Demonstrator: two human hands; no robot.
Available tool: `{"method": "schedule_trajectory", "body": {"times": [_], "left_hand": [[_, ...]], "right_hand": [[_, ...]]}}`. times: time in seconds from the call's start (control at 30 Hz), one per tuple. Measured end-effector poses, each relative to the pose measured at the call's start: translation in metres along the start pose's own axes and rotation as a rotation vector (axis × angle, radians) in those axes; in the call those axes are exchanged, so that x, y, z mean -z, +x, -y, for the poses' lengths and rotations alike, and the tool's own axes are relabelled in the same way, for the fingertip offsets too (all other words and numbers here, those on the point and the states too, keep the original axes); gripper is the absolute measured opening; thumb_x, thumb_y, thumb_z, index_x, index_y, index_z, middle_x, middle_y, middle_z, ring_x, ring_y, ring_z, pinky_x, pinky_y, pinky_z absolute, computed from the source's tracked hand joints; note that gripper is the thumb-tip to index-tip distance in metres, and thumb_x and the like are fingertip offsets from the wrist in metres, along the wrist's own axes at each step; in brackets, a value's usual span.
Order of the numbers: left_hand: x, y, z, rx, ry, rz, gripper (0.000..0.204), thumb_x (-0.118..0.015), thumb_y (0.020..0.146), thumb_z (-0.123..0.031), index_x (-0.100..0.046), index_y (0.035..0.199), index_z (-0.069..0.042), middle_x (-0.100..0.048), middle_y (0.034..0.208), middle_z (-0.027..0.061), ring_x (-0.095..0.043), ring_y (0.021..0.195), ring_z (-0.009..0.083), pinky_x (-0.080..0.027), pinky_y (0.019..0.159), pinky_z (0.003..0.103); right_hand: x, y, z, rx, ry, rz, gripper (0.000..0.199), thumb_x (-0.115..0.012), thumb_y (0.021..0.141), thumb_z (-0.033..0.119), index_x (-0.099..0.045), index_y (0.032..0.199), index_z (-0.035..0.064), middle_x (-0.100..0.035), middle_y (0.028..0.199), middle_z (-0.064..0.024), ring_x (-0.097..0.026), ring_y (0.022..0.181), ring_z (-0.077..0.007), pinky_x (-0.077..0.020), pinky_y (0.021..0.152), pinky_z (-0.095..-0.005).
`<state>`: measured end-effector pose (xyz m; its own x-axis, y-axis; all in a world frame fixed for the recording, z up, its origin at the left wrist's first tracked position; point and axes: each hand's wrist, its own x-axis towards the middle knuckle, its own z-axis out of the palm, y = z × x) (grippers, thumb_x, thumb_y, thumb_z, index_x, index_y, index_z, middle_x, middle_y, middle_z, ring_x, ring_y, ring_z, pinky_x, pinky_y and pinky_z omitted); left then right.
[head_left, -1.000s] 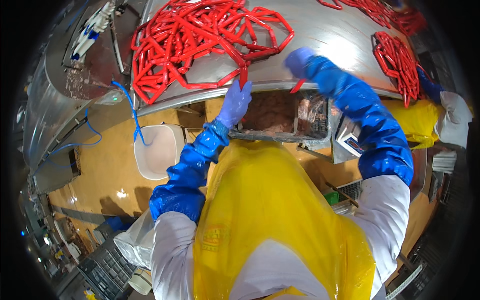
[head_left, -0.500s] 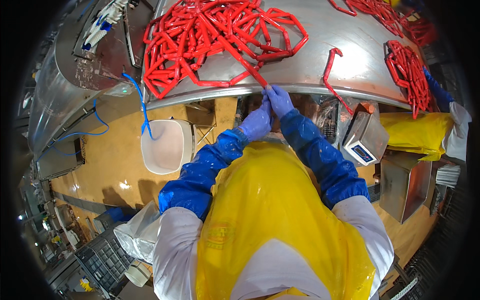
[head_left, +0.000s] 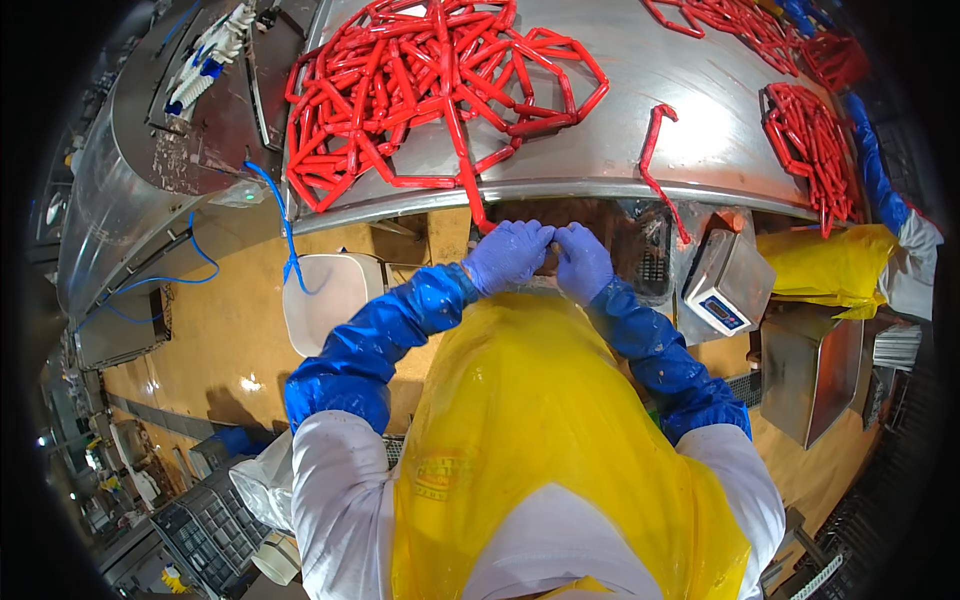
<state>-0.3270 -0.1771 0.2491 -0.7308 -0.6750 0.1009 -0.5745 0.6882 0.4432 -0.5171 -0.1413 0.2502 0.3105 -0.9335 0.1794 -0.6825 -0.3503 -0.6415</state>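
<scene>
A big tangled heap of linked sausages [head_left: 400, 95] in shiny red casing lies on the metal table [head_left: 640, 60]. One strand runs from it over the table's near edge to my left hand [head_left: 505, 257], whose gloved fingers are wrapped round it. My right hand [head_left: 582, 262], in the same purple glove, is pinched closed close beside the left one, fingertips nearly touching. What sits between those fingers is hidden. Both hands are in front of the table edge, above my yellow apron [head_left: 560, 400].
A short sausage strand [head_left: 655, 165] hangs over the edge on the right; a smaller sausage pile [head_left: 812, 150] lies beyond it, near a co-worker's blue sleeve [head_left: 875, 165]. A digital scale [head_left: 730, 285] stands right of my hands. Left is a white bin [head_left: 335, 300] below a blue cord [head_left: 285, 220].
My hands have come down from the table edge toward me and moved slightly apart. The held strand has been drawn over the edge, shifting left with my left hand.
</scene>
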Motion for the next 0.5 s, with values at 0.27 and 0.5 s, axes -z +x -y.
{"method": "schedule_trajectory", "body": {"times": [0.27,0.5], "left_hand": [[-0.006,-0.013,-0.024,0.126,0.130,-0.029,0.011,-0.060,0.085,-0.017,-0.059,0.089,-0.007,-0.059,0.081,0.0130,-0.060,0.075,0.0336,-0.045,0.069,0.046],[0.053,-0.063,-0.042,0.200,-0.381,-0.189,0.007,-0.059,0.084,-0.010,-0.060,0.082,-0.004,-0.054,0.072,0.0144,-0.058,0.067,0.0313,-0.045,0.061,0.039]], "right_hand": [[0.015,0.010,0.005,0.062,-0.248,0.246,0.013,-0.063,0.078,0.011,-0.065,0.091,0.0106,-0.060,0.099,-0.0097,-0.058,0.096,-0.0338,-0.0453,0.081,-0.0488],[0.006,-0.030,-0.151,-0.280,-0.647,0.364,0.033,-0.069,0.076,0.020,-0.070,0.110,0.0180,-0.062,0.125,-0.0074,-0.055,0.123,-0.0306,-0.0402,0.102,-0.0518]]}}
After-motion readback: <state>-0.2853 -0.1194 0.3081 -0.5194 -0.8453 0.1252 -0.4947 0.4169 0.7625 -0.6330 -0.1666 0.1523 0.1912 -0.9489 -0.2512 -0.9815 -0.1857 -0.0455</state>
